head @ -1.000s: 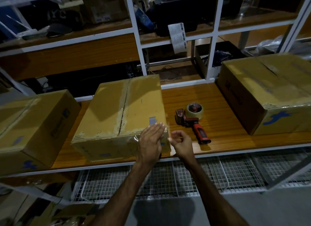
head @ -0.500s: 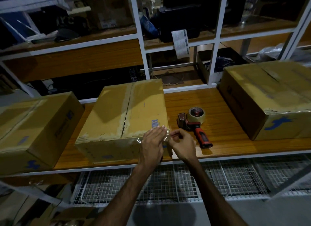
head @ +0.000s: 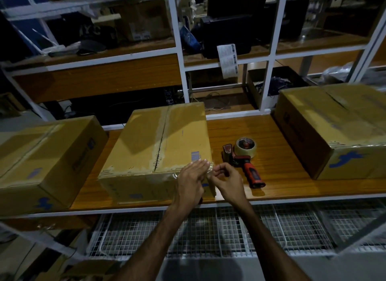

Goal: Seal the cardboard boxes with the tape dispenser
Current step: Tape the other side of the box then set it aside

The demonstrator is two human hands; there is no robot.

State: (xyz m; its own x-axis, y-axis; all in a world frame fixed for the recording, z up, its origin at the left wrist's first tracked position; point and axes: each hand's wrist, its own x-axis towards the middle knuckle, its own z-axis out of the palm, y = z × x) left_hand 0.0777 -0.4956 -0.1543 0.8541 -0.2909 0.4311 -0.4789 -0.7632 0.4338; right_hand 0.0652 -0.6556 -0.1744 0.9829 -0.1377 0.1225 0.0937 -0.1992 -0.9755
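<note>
Three cardboard boxes stand on the wooden shelf (head: 271,176). At the near right corner of the middle box (head: 158,147), my left hand (head: 191,180) presses flat with straight fingers on clear tape along the front top edge. My right hand (head: 226,179) is beside that corner with curled fingers that seem to pinch the tape's end. The red-handled tape dispenser (head: 243,159) lies on the shelf just right of my hands, untouched. A left box (head: 46,155) and a right box (head: 334,130) flank the middle one.
White shelf uprights (head: 178,50) rise behind the boxes, with dark clutter on the upper shelves. A paper label (head: 227,60) hangs from a rail. A wire mesh rack (head: 208,234) runs below the wooden shelf.
My right hand has closed in on the box's corner and curled its fingers there. The left hand has stayed pressed on the tape. The view has shifted slightly.
</note>
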